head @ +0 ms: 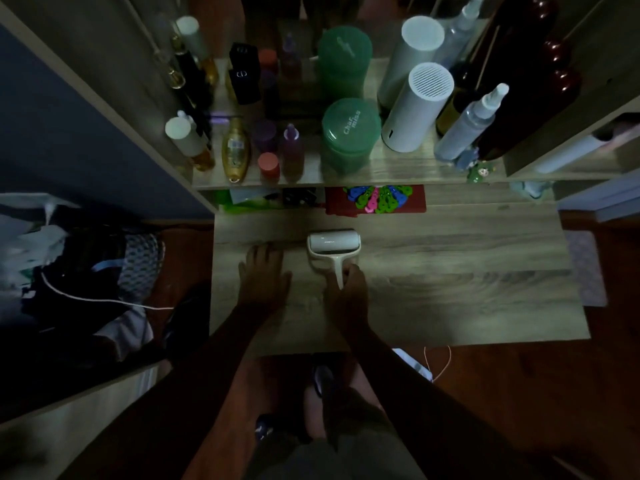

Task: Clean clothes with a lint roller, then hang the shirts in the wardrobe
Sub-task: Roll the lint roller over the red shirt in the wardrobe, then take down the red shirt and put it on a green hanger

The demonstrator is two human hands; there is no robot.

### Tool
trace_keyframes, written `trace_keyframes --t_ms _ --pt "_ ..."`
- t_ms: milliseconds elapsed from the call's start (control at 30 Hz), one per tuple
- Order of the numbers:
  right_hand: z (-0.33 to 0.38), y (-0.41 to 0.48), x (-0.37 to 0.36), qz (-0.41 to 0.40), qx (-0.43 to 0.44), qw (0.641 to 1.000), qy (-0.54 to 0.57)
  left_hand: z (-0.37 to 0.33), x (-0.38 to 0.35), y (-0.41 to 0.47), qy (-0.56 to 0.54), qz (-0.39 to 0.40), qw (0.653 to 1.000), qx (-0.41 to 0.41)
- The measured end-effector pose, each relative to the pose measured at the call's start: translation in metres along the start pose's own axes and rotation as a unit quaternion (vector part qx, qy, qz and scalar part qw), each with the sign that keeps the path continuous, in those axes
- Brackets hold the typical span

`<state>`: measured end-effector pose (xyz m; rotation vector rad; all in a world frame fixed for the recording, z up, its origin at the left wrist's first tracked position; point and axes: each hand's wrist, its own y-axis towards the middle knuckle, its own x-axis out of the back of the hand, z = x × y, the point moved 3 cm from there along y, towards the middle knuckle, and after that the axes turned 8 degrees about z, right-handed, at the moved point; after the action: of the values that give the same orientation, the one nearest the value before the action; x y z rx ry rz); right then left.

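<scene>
A white lint roller (333, 244) lies on the wooden desk (450, 271), its roller head away from me and its handle pointing toward me. My right hand (348, 296) is at the end of the handle, and its fingers curl around that end. My left hand (265, 277) rests flat on the desk just left of the roller, fingers straight. A heap of dark and patterned clothes (90, 271) lies to the left, beside the desk.
A shelf behind the desk is crowded with bottles, two green jars (349, 133), white cylinders (417, 109) and spray bottles. A red box with coloured clips (377, 199) sits under the shelf. A white cable (104, 299) crosses the clothes. The room is dim.
</scene>
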<state>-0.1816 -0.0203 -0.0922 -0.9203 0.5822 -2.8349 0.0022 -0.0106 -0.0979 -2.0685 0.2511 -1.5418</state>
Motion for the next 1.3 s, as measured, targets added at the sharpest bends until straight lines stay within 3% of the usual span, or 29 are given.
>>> trace_keyframes --t_ms 500,767,967,1067,1167,1300 --pt "-0.008 0.007 0.001 0.032 0.021 0.999 0.028 -0.002 -0.009 0.000 0.000 -0.009 1.000 0.014" --pt "0.024 -0.002 0.011 0.028 0.075 0.996 0.032 0.006 0.008 -0.017 -0.035 -0.013 0.999 0.018" --pt "0.118 -0.037 -0.004 0.072 0.214 0.974 0.029 0.054 0.067 -0.077 -0.142 -0.139 0.980 0.023" --pt "0.187 -0.074 -0.034 0.145 0.283 0.947 0.039 0.103 0.117 -0.144 -0.190 -0.237 0.953 0.023" --pt "0.261 -0.134 -0.072 0.235 0.366 0.898 0.062 0.171 0.157 -0.229 -0.229 -0.363 0.900 0.071" --pt "0.357 -0.248 -0.123 0.357 0.467 0.802 0.100 0.254 0.202 -0.368 -0.191 -0.494 0.834 0.158"
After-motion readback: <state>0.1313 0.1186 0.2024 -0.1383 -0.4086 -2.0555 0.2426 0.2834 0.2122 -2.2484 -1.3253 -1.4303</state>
